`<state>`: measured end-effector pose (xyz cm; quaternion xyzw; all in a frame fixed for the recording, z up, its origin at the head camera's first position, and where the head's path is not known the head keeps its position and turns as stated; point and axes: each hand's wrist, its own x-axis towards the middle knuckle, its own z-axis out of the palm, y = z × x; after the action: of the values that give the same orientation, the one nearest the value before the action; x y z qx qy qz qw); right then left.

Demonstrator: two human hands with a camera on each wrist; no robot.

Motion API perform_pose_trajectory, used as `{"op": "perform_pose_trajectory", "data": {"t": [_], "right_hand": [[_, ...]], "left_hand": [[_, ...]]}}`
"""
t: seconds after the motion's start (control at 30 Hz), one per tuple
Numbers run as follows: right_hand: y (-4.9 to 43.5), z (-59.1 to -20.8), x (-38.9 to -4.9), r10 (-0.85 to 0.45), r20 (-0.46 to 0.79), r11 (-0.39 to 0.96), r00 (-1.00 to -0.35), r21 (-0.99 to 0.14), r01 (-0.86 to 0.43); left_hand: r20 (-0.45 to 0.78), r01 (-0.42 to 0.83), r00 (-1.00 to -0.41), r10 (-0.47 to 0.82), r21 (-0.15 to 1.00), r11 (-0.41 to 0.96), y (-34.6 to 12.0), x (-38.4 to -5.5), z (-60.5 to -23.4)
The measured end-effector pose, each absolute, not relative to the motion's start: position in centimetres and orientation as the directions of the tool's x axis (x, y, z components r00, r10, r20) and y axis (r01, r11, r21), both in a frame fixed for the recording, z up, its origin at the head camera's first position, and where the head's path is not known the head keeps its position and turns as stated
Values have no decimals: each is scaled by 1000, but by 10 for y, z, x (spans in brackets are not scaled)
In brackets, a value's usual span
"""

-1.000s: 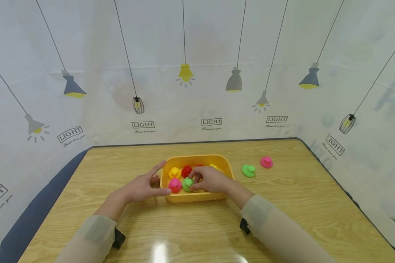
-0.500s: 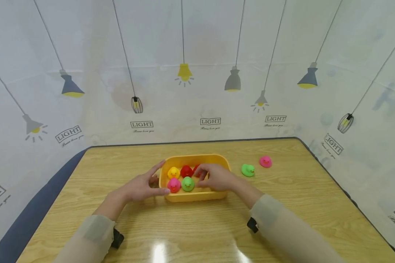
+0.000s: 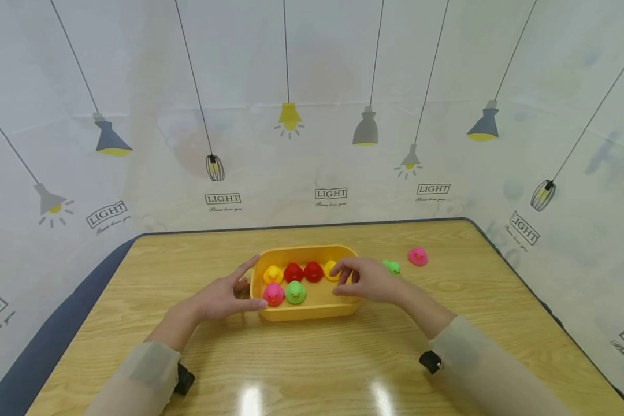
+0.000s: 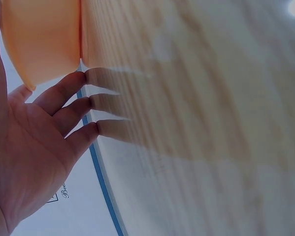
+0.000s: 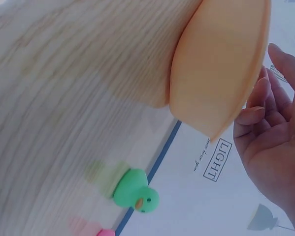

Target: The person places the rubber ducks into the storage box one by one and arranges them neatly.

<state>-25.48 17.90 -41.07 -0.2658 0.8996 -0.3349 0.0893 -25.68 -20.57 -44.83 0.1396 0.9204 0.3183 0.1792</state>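
The yellow-orange tub (image 3: 309, 314) stands near the middle of the tabletop (image 3: 301, 364), a rounded rectangle with low walls. Inside, the back row runs yellow duck (image 3: 273, 275), red duck (image 3: 293, 273), another red duck (image 3: 314, 271) and a second yellow duck (image 3: 331, 270), the last partly covered by fingers; in front sit a pink duck (image 3: 274, 294) and a green duck (image 3: 295, 293). The left hand (image 3: 221, 297) spans the tub's left end, thumb and forefinger spread wide and fairly straight at the rim. The right hand (image 3: 366, 280) hovers over the right end, fingers loosely bent, thumb apart, nothing between them.

Only the head view looks into the tub; both wrist views show its smooth outer walls. The right wrist view reveals all of the loose green duck (image 5: 136, 191), orange bill included, which the right hand partly hides from the head camera; the loose pink duck (image 3: 418, 256) just peeks in there.

The tabletop is glossy, grained wood, backed by a white backdrop (image 3: 333, 144) printed with hanging lamps and "LIGHT"
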Motion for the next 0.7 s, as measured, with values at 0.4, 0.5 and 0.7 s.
{"op": "perform_pose_trajectory", "data": {"t": [0.4,0.5,0.7], "right_hand": [[233,-410,-244,-489,36,633,-872,-674,-382],[247,-413,-241,-475,32,636,-879,-678,-368],[275,-420,-236,-440,17,668,-898,-662,-340]], "left_hand": [[-251,129,-897,363,638,759,-205,-256,-447],[-252,129,-897,362,635,762,-205,-256,-447],[-260,117,-900,351,631,767,-204,-256,-448]]}}
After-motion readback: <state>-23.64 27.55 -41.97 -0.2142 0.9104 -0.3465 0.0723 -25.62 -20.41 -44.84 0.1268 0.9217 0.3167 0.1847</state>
